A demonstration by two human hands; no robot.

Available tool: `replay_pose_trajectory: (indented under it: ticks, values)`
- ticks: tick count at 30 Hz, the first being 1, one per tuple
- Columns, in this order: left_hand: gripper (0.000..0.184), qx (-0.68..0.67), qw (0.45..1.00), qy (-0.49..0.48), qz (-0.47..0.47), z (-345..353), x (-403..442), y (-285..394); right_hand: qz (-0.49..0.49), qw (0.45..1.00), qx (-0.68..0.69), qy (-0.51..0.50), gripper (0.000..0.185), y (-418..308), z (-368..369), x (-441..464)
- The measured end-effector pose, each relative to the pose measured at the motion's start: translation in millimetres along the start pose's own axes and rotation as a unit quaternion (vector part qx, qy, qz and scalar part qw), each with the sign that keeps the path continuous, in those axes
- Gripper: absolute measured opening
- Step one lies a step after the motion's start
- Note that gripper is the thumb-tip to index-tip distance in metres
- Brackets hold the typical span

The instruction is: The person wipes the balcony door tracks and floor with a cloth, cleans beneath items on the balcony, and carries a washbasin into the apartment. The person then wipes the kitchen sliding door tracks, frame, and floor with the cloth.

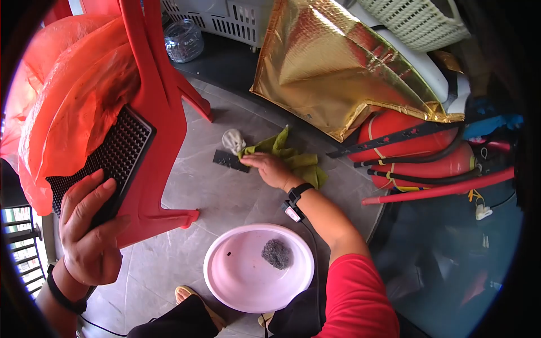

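Note:
My left hand [93, 231] grips a black plastic panel [121, 152] covered in small bumps or holes, tilted up beside the red plastic chair [163, 107]. Part of the panel lies behind a red plastic bag [79, 96]. On the floor to the right, my right hand [271, 170] reaches down with fingers stretched out, touching a crumpled green cloth [307, 163]; its thumb is hidden. By those fingertips lie a flat black piece with a notched edge [228, 160] and a small whitish bundle [232, 141].
A pink basin [225, 281] holding a grey scouring pad [276, 254] stands at my feet. Gold foil bag [321, 67], red fire extinguishers [428, 163] and a red bar [439, 186] crowd the right. A glass jar [183, 42] and grey crate [236, 22] are at the back.

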State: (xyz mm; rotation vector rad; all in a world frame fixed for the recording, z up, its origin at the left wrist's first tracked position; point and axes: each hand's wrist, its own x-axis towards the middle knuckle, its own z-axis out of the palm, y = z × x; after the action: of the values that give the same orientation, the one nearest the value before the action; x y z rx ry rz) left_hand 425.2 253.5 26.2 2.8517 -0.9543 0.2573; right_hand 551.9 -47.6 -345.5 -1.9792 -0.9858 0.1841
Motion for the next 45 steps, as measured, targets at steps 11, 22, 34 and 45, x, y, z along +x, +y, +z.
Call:
replay_pose_trajectory:
  ticks: [11, 22, 34, 45]
  values:
    - [0.030, -0.018, 1.000, 0.022, 0.004, 2.3, -5.0, 5.4, 0.274, 0.843, 0.442, 0.138, 0.053, -67.7, -65.7, -39.2]
    - [0.034, -0.033, 0.998, 0.049, 0.012, 2.0, -5.2, 5.6, 0.210, 0.886, -0.413, -0.009, 0.039, -70.5, -61.4, -31.0]
    - [0.038, -0.014, 0.996, 0.085, 0.010, 4.6, -6.4, 6.8, 0.156, 0.950, -0.249, -0.103, 0.053, -67.8, 41.5, 21.4]
    - [0.036, -0.018, 0.993, 0.115, 0.015, 5.0, -8.6, 10.3, 0.207, 0.971, -0.109, -0.051, 0.017, -54.2, 34.2, -14.6]
